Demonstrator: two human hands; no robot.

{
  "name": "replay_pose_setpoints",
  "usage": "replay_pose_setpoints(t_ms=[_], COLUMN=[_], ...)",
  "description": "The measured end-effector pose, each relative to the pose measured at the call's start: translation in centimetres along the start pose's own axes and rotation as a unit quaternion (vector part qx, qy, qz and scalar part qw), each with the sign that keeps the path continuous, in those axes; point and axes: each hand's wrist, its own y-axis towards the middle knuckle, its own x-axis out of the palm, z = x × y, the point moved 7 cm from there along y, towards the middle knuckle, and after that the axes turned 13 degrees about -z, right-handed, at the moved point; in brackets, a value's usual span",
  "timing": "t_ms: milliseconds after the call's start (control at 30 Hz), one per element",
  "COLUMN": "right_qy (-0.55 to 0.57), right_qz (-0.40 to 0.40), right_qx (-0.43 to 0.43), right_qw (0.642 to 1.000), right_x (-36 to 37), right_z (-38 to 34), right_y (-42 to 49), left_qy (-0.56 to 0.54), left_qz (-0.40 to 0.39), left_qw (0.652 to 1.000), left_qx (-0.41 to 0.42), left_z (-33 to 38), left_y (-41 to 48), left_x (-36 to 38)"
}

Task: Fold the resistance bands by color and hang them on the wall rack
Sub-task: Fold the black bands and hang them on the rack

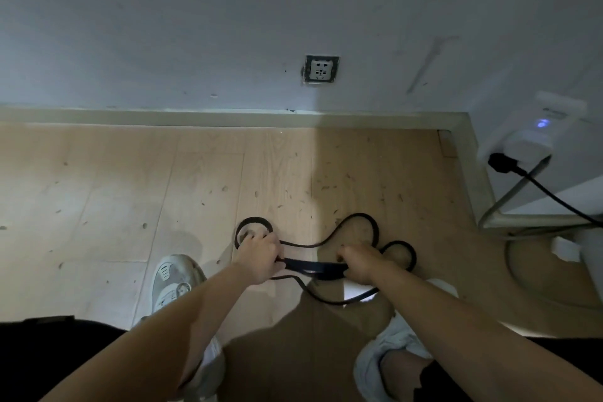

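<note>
Black resistance band (pixel 315 267) is bunched into a flat, doubled-up strip pulled between the person's two hands, sitting roughly over the gap between their feet. Both forearms come in from the bottom corners and angle toward each other, wrists pretty straight, backs of the hands facing the camera.

Left hand (pixel 258 258) is curled tight round one end of the strip, knuckles up. A small round loop of band pokes out past it on the far side. Right hand (pixel 358 264) is gripping the other end the same way, fingers tucked under so you can't really see them. Two bigger loops bulge out beyond it toward the wall, and one slack strand droops in a curve below both hands. Can't tell if any of those loops actually touch the wooden floor (pixel 114 192) or just hang above it.

Pale sneaker (pixel 174 277) sits just beside the left forearm, and the other sneaker (pixel 385 356) is half hidden under the right arm. Straight ahead there's a wall socket (pixel 321 70) above the baseboard (pixel 195 115). Off on the right wall is a white plug adapter (pixel 528 140) with a little blue light and a black cable (pixel 554 197) running out of it.
</note>
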Motion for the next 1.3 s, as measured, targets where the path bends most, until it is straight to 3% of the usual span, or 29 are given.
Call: replay_pose_setpoints(t_ms=[67, 133, 200, 333, 433, 567, 767, 967, 1167, 1300], right_qy=[0.025, 0.066, 0.087, 0.166, 0.228, 0.278, 0.320, 0.366, 0.380, 0.387], right_qz=[0.007, 0.035, 0.067, 0.130, 0.153, 0.183, 0.230, 0.283, 0.323, 0.338], right_qx=[0.001, -0.003, -0.010, -0.052, -0.137, -0.231, -0.297, -0.338, -0.384, -0.407], right_qw=[1.000, 0.997, 0.994, 0.976, 0.952, 0.914, 0.870, 0.820, 0.777, 0.755], right_x=[-1.5, -4.0, -7.0, -13.4, -18.2, -23.5, -29.0, -32.4, -37.7, -39.6], right_z=[-0.3, -0.5, -0.9, -3.1, -6.5, -11.0, -15.0, -17.9, -18.2, -17.6], right_y=[-0.7, -1.7, -3.0, -7.3, -11.5, -17.8, -26.5, -31.0, -36.3, -36.4], left_qy=[-0.166, -0.320, -0.388, -0.391, -0.395, -0.431, -0.478, -0.483, -0.558, -0.612], left_qz=[-0.009, 0.004, 0.034, 0.071, 0.126, 0.220, 0.331, 0.427, 0.517, 0.447], left_qw=[0.986, 0.947, 0.920, 0.911, 0.899, 0.858, 0.779, 0.717, 0.602, 0.616], left_qx=[0.019, 0.026, 0.043, 0.108, 0.140, 0.176, 0.234, 0.268, 0.243, 0.214], left_z=[-1.0, -2.0, -2.4, -1.7, -1.0, 0.1, 1.4, 2.2, -2.2, -4.0], left_y=[-0.5, -1.4, -3.0, -7.5, -11.4, -17.1, -25.1, -30.7, -33.3, -30.2], left_x=[-2.6, -5.9, -10.0, -18.2, -24.1, -31.8, -39.9, -44.6, -45.9, -43.7])
